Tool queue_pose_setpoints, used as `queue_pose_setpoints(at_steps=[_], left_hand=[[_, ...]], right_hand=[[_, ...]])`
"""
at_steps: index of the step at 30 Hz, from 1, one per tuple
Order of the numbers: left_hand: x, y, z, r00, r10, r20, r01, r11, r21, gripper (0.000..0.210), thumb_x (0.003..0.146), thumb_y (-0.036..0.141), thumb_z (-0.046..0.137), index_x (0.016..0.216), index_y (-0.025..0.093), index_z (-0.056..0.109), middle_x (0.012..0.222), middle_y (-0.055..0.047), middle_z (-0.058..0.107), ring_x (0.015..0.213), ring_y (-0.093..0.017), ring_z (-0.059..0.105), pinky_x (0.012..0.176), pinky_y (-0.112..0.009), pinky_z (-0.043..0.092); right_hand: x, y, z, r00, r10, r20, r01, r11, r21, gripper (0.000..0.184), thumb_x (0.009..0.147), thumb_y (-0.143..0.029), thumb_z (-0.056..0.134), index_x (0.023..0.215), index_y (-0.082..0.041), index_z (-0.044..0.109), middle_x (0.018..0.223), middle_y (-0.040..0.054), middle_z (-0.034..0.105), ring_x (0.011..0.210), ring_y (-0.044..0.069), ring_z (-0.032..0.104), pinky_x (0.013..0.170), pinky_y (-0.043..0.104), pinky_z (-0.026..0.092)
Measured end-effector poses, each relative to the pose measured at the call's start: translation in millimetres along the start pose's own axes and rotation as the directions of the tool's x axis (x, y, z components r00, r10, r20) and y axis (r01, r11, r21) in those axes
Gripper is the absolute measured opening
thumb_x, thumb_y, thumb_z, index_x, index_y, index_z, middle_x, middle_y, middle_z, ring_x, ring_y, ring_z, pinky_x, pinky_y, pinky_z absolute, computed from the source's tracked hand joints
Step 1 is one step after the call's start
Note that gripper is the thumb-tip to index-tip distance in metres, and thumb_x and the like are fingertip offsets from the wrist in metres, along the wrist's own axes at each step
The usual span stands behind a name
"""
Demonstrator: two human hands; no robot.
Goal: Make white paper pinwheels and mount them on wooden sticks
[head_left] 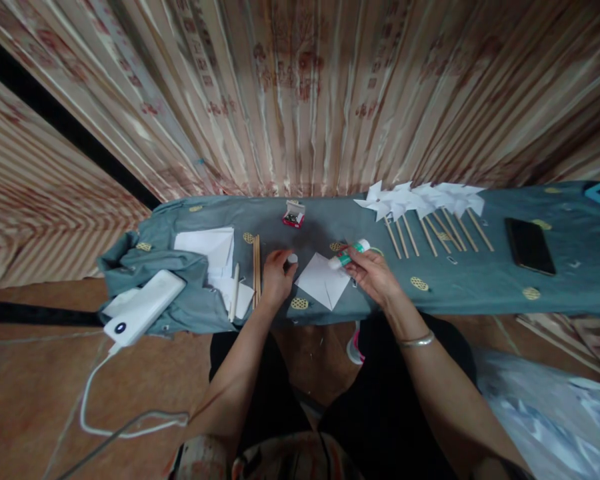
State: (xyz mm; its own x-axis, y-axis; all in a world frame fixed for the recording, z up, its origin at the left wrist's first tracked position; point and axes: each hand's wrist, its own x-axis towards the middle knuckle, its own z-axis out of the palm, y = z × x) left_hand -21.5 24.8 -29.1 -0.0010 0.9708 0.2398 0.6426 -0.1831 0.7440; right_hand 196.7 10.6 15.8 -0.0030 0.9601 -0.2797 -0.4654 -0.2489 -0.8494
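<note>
My right hand (375, 275) grips a white and green glue stick (349, 255), tilted over a white paper square (325, 280) with crease or cut lines running in from its corners. A small white cap (292, 259) is pinched in my left hand (277, 279), just left of the paper. Beside that hand lie several thin wooden sticks (257, 263). A white pen (235, 293) rests further left on loose paper pieces. Behind the square, a small red box (294, 215) stands open with small dark items inside.
Several white paper pinwheels (420, 199) on sticks lie in a row at the back right. A black phone (530, 245) is to their right. White paper sheets (207, 248) and a white power bank (145, 308) with a cable sit left on the grey-green cloth (460, 283). A patterned curtain (300, 100) hangs behind.
</note>
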Motion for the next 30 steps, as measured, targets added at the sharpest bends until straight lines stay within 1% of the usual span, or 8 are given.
queue_pose_setpoints(at_steps=[3, 5, 7, 10, 13, 17, 25, 30], left_hand=[[2, 6, 1.2, 0.988, -0.151, -0.021, 0.137, 0.942, -0.307, 0.027, 0.078, 0.025, 0.066, 0.104, 0.017, 0.069, 0.101, -0.009, 0.067, 0.091, -0.021, 0.066, 0.087, -0.037, 0.052], [-3, 15, 0.2, 0.957, -0.291, 0.012, 0.245, 0.782, -0.573, 0.032, 0.072, 0.031, 0.073, 0.1, 0.016, 0.07, 0.093, -0.007, 0.07, 0.083, -0.019, 0.066, 0.082, -0.035, 0.053], [-9, 25, -1.7, 0.926, -0.352, 0.135, 0.324, 0.56, -0.763, 0.039, 0.066, 0.035, 0.079, 0.099, 0.017, 0.07, 0.09, -0.006, 0.071, 0.08, -0.017, 0.067, 0.079, -0.032, 0.053], [-20, 40, -4.6, 0.887, -0.385, 0.254, 0.386, 0.318, -0.866, 0.046, 0.056, 0.036, 0.087, 0.094, 0.017, 0.071, 0.088, -0.004, 0.072, 0.075, -0.014, 0.067, 0.079, -0.03, 0.053], [-26, 48, -6.0, 0.869, -0.386, 0.309, 0.41, 0.213, -0.887, 0.048, 0.052, 0.034, 0.089, 0.092, 0.016, 0.072, 0.085, -0.003, 0.071, 0.075, -0.013, 0.067, 0.082, -0.03, 0.053], [-27, 52, -6.1, 0.861, -0.388, 0.329, 0.417, 0.168, -0.893, 0.048, 0.049, 0.033, 0.091, 0.09, 0.016, 0.072, 0.084, -0.001, 0.071, 0.073, -0.012, 0.067, 0.083, -0.031, 0.054], [-27, 52, -5.6, 0.873, -0.396, 0.284, 0.404, 0.263, -0.876, 0.053, 0.049, 0.04, 0.091, 0.092, 0.016, 0.071, 0.086, -0.004, 0.072, 0.071, -0.013, 0.067, 0.079, -0.032, 0.055], [-28, 51, -2.7, 0.891, -0.368, 0.264, 0.384, 0.305, -0.871, 0.049, 0.054, 0.039, 0.088, 0.094, 0.017, 0.072, 0.09, -0.005, 0.073, 0.076, -0.014, 0.068, 0.079, -0.031, 0.054]], right_hand=[[-1, 4, 3, 0.999, 0.027, 0.029, -0.027, 1.0, -0.003, 0.034, 0.052, -0.037, 0.092, 0.075, -0.018, 0.074, 0.069, -0.0005, 0.074, 0.054, 0.009, 0.064, 0.053, 0.018, 0.055], [-1, 5, 6, 0.998, 0.038, 0.047, -0.039, 0.999, 0.027, 0.036, 0.049, -0.035, 0.093, 0.074, -0.019, 0.073, 0.07, -0.0002, 0.075, 0.058, 0.01, 0.068, 0.059, 0.019, 0.058], [-2, 6, 8, 0.997, 0.042, 0.067, -0.046, 0.997, 0.056, 0.037, 0.048, -0.032, 0.094, 0.076, -0.019, 0.073, 0.073, 0.0001, 0.076, 0.064, 0.012, 0.071, 0.065, 0.019, 0.06], [-2, 7, 10, 0.995, 0.039, 0.087, -0.045, 0.996, 0.073, 0.038, 0.049, -0.029, 0.093, 0.078, -0.019, 0.072, 0.075, 0.0001, 0.077, 0.067, 0.013, 0.073, 0.069, 0.02, 0.061], [-2, 8, 12, 0.995, 0.037, 0.097, -0.043, 0.997, 0.059, 0.037, 0.049, -0.029, 0.093, 0.078, -0.02, 0.072, 0.077, -0.0007, 0.077, 0.069, 0.014, 0.074, 0.07, 0.02, 0.061], [-3, 7, 15, 0.995, 0.054, 0.089, -0.06, 0.996, 0.059, 0.038, 0.046, -0.029, 0.094, 0.076, -0.02, 0.072, 0.076, -0.001, 0.077, 0.069, 0.013, 0.073, 0.069, 0.019, 0.061], [-2, 9, 13, 0.997, 0.043, 0.072, -0.045, 0.999, 0.023, 0.037, 0.048, -0.028, 0.093, 0.076, -0.019, 0.071, 0.074, -0.0008, 0.075, 0.067, 0.012, 0.072, 0.07, 0.022, 0.061], [-3, 9, 10, 0.996, 0.037, 0.077, -0.036, 0.999, -0.004, 0.036, 0.05, -0.029, 0.092, 0.077, -0.019, 0.07, 0.074, -0.0009, 0.075, 0.067, 0.012, 0.071, 0.069, 0.023, 0.06]])
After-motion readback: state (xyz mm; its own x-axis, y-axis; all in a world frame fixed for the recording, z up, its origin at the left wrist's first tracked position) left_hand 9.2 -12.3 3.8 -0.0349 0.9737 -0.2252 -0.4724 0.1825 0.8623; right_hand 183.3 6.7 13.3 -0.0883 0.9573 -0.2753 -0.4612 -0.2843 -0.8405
